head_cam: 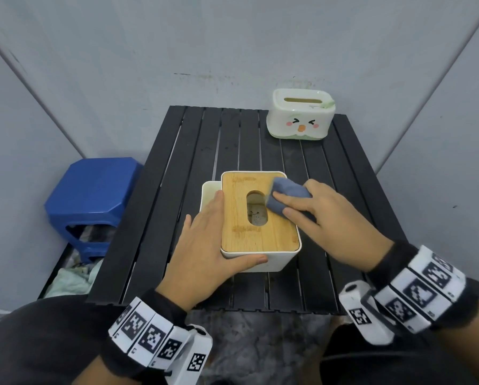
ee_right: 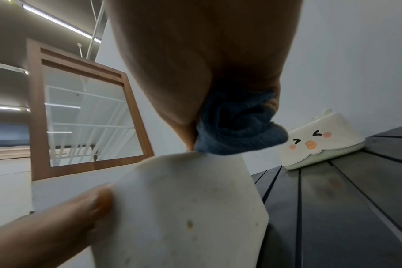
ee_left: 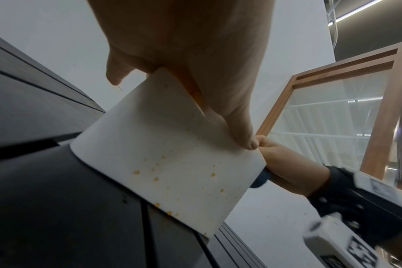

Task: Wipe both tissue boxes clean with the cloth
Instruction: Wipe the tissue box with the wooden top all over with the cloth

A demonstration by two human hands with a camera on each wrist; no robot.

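Note:
A white tissue box (head_cam: 260, 262) with a bamboo lid (head_cam: 238, 218) stands in the middle of the black slatted table (head_cam: 191, 151). My left hand (head_cam: 213, 245) braces its near left corner, fingers straight along the lid's left edge and thumb flat on the front wall. Orange specks dot that front wall (ee_left: 161, 163) under the left hand (ee_left: 195, 45). My right hand (head_cam: 324, 218) grips a bunched blue-grey cloth (head_cam: 285, 197) and presses it on the lid's far right part, beside the oval slot. The cloth (ee_right: 239, 130) is tucked under the right hand (ee_right: 207, 54). A second white box with a duck face (head_cam: 301, 115) stands at the table's far right corner.
A blue plastic stool (head_cam: 94, 195) stands left of the table, with rags (head_cam: 71, 279) on the floor by it. Grey walls close in behind and on both sides. The duck-face box (ee_right: 317, 139) sits apart from the near box (ee_right: 184, 208).

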